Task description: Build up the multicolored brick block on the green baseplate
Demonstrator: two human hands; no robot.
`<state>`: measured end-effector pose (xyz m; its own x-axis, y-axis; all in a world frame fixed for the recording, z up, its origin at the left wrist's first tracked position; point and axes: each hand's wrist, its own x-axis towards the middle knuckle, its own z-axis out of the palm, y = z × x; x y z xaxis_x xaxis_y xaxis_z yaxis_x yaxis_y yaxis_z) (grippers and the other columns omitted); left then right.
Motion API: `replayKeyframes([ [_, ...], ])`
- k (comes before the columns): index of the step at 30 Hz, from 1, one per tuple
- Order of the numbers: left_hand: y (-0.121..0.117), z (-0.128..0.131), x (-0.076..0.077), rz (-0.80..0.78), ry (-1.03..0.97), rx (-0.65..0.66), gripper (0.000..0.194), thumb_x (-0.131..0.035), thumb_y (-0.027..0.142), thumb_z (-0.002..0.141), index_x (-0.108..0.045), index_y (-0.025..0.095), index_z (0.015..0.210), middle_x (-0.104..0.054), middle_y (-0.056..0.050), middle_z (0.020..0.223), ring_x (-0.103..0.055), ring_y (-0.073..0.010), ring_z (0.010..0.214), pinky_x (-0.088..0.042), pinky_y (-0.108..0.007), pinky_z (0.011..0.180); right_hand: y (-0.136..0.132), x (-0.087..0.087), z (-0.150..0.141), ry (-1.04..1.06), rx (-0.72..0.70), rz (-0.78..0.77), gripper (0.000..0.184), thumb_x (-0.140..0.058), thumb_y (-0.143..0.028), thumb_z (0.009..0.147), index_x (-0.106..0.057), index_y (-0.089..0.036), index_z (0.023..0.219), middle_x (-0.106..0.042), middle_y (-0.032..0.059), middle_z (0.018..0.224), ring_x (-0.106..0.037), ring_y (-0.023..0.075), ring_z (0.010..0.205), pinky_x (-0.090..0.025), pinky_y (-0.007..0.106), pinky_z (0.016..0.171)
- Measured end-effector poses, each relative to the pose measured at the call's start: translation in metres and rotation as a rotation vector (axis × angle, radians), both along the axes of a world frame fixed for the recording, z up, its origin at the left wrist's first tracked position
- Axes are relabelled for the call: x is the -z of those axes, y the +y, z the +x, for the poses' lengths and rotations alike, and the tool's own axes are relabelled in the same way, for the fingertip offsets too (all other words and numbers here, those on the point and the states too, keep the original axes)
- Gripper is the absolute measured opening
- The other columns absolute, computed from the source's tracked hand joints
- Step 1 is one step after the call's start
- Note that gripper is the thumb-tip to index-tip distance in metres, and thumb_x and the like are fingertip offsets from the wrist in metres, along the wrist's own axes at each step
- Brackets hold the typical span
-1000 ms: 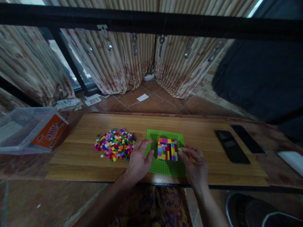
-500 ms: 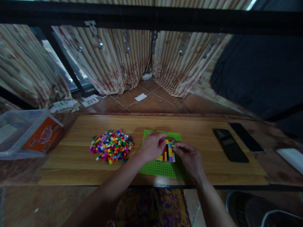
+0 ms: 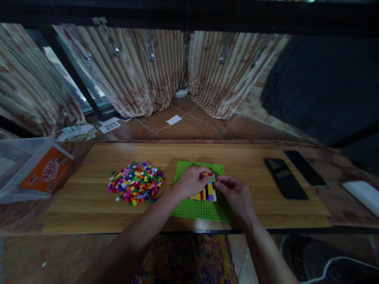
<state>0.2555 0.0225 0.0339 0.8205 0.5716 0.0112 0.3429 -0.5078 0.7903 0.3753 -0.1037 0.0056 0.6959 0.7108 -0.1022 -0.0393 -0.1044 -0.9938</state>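
A block of colourful building bricks (image 3: 209, 194) sits on a green studded baseplate (image 3: 192, 213). My left hand (image 3: 192, 182) lies over the far left part of the block, its curled fingers and thumb gripping it and hiding much of it. My right hand (image 3: 237, 193) is at the block's right edge, thumb and forefinger pinched on a small light green brick (image 3: 212, 180) against the top of the block. Left of the baseplate is a loose pile of small multicoloured bricks (image 3: 137, 183).
Two dark phones (image 3: 286, 178) lie at the right of the wooden board (image 3: 97, 213), near a white object (image 3: 361, 196). A clear plastic box (image 3: 20, 165) with an orange label stands at far left. Curtains (image 3: 166, 71) hang behind, with papers (image 3: 75, 132) on the floor.
My left hand has moved right from beside the block onto it. The right hand has brought the light green brick from beside the block to its upper right. The view has shifted slightly.
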Motion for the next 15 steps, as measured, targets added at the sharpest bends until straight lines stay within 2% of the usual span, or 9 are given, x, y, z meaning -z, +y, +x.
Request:
replayKeyframes([
  [9,-0.002,0.000,-0.002,-0.024,-0.009,-0.011,0.024,-0.055,0.025,0.085,-0.072,0.020,0.100,-0.074,-0.002,0.095,-0.066,-0.0157,0.083,-0.051,-0.026,0.077,0.006,-0.003,-0.007,0.103,0.039,0.029,0.033,-0.084,-0.042,0.057,-0.074,-0.019,0.078,-0.073,0.0022,0.075,-0.063,0.0151,0.069,-0.049,0.028,0.067],
  [15,-0.005,0.001,-0.001,0.004,-0.004,-0.031,0.024,-0.053,0.023,0.085,-0.073,0.020,0.098,-0.074,-0.001,0.096,-0.066,-0.0148,0.084,-0.050,-0.025,0.078,0.010,-0.007,-0.005,0.135,0.070,0.030,0.035,-0.087,-0.042,0.050,-0.073,-0.019,0.072,-0.073,0.0021,0.072,-0.063,0.0147,0.066,-0.049,0.028,0.068],
])
